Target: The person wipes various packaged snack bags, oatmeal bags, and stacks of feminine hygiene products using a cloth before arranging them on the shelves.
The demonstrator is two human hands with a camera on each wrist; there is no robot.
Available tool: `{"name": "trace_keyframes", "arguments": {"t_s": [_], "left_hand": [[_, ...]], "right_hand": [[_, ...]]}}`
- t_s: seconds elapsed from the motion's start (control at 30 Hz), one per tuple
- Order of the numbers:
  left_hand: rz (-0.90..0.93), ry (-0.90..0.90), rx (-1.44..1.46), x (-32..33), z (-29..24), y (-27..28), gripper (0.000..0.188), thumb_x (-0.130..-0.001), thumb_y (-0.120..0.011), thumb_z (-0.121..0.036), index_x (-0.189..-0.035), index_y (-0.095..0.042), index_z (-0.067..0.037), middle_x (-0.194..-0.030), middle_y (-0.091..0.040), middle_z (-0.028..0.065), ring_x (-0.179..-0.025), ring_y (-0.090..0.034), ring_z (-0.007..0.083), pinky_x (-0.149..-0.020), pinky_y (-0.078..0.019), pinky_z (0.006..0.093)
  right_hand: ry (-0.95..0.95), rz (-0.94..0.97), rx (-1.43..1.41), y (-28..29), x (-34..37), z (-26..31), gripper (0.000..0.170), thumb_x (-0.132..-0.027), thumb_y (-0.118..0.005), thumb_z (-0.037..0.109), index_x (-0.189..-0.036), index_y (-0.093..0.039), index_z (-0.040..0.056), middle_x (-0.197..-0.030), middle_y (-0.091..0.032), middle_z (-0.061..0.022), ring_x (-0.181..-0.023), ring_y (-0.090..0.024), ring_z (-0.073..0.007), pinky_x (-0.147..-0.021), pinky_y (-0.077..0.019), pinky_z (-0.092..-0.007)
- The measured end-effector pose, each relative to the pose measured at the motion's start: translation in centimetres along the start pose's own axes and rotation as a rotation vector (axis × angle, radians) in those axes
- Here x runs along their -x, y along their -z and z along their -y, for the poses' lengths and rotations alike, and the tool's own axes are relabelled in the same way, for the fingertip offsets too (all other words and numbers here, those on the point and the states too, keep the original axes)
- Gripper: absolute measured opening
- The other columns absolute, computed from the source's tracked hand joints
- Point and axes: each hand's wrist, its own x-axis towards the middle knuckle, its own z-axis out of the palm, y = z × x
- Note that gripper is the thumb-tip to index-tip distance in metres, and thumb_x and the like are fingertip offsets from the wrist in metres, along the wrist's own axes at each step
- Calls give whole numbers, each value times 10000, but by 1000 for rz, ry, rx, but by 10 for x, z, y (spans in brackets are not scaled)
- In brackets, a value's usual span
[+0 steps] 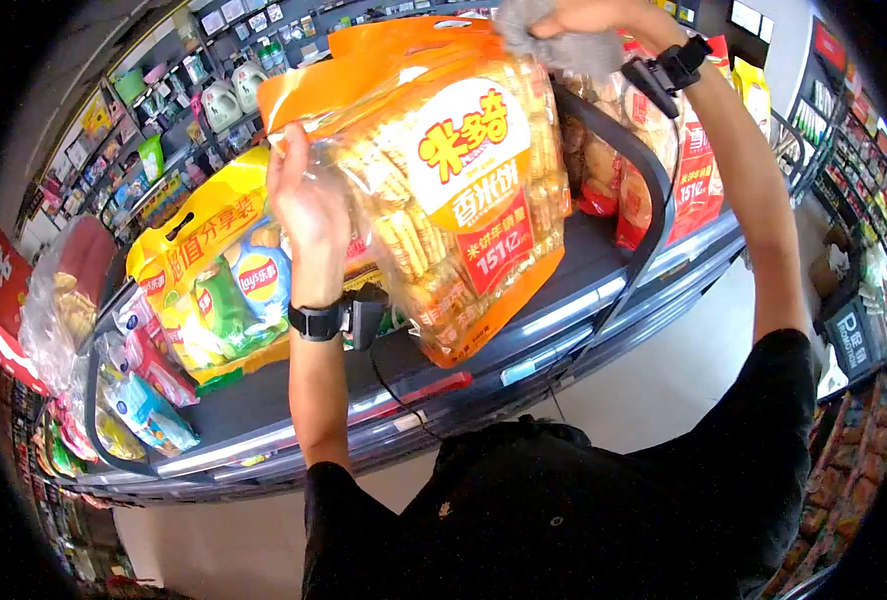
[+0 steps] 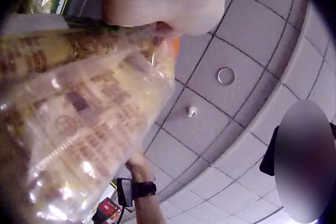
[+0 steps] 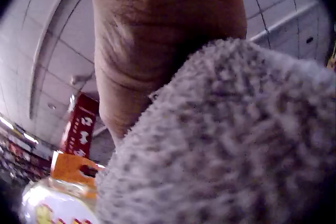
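Observation:
A large orange and clear bag of rice crackers [image 1: 469, 195] is held up tilted over the shelf. My left hand [image 1: 309, 195] grips its upper left edge, thumb showing at the front. In the left wrist view the printed clear side of the bag [image 2: 84, 124] hangs below that hand. At the bag's upper right corner, my right hand [image 1: 604, 15] holds a fluffy grey cloth [image 1: 569, 45] against it. The cloth [image 3: 226, 140] fills much of the right wrist view and hides the fingers there.
A black shelf [image 1: 264, 425] with a curved rail [image 1: 654, 200] runs across. Left of the bag stand a yellow snack multipack [image 1: 209, 270] and smaller packets [image 1: 154, 410]. Red cracker bags [image 1: 699, 175] stand at the right. Behind, a wall display holds bottles [image 1: 222, 105].

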Motion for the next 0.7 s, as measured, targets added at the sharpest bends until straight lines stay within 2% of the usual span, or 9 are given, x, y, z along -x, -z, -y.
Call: {"name": "trace_keyframes", "arguments": {"t_s": [0.03, 0.13, 0.23, 0.3, 0.37, 0.43, 0.5, 0.6, 0.7], "left_hand": [[6, -1, 4, -3, -1, 7, 237, -989, -598, -160, -1190, -599, -35, -1169, -647, 52, -1106, -582, 178, -1016, -413, 361], [-23, 55, -91, -13, -10, 11, 323, -986, -595, -207, -1252, -550, -30, -1229, -613, 77, -1133, -573, 218, -1006, -427, 380], [4, 94, -454, -26, -39, -12, 348, -950, -645, -144, -1250, -565, 15, -1201, -642, 81, -1123, -591, 190, -993, -440, 345], [174, -52, -1161, -56, -65, -25, 504, -911, -711, -221, -1289, -536, 62, -1243, -635, 112, -1136, -599, 227, -937, -486, 356], [532, -523, -1463, -103, -58, -22, 643, -869, -751, -347, -1304, -531, 72, -1260, -632, 142, -1093, -626, 262, -887, -516, 370], [901, -386, -1716, -117, -53, -70, 694, -905, -688, -432, -1387, -482, 24, -1373, -554, 216, -1272, -539, 293, -1047, -431, 365], [1143, 30, -1730, -138, -25, -99, 651, -907, -681, -457, -1347, -549, 4, -1338, -582, 214, -1266, -545, 292, -1045, -433, 377], [1243, 89, -1866, -175, 29, -86, 611, -933, -654, -435, -1368, -547, -19, -1297, -617, 185, -1171, -594, 281, -974, -474, 366], [1290, 339, -1802, -177, 38, -86, 555, -974, -611, -388, -1382, -538, -20, -1238, -651, 151, -1049, -620, 234, -882, -503, 340]], "right_hand": [[-50, -48, 385, 13, 12, -7, 590, -659, -853, 135, -1144, -535, 25, -906, -650, -131, -870, -634, -232, -796, -525, -351], [-240, -165, 289, 32, 38, -19, 594, -645, -849, 154, -1139, -543, 29, -901, -643, -141, -870, -634, -242, -798, -521, -372], [-145, -379, 263, 28, 49, -9, 617, -632, -843, 158, -1153, -538, 31, -897, -637, -144, -859, -627, -239, -780, -519, -387], [-176, -460, 344, 18, 51, 5, 581, -657, -818, 180, -1148, -533, 57, -881, -650, -165, -840, -657, -301, -757, -525, -415], [-378, -395, 450, 9, 53, 37, 530, -698, -785, 212, -1143, -526, 87, -880, -663, -201, -846, -666, -393, -744, -528, -450], [-276, -421, 418, -2, 49, 38, 495, -724, -759, 234, -1140, -523, 105, -887, -664, -232, -867, -648, -449, -750, -523, -480], [-318, -449, 428, -15, 36, 42, 509, -720, -763, 228, -1145, -517, 92, -897, -664, -237, -873, -657, -431, -742, -525, -488], [-237, -456, 404, -29, 31, 46, 497, -728, -756, 227, -1139, -516, 84, -913, -661, -250, -885, -657, -438, -734, -529, -497], [-249, -480, 369, -38, 35, 61, 487, -743, -743, 208, -1147, -501, 86, -942, -658, -265, -889, -652, -451, -735, -531, -506]]}}
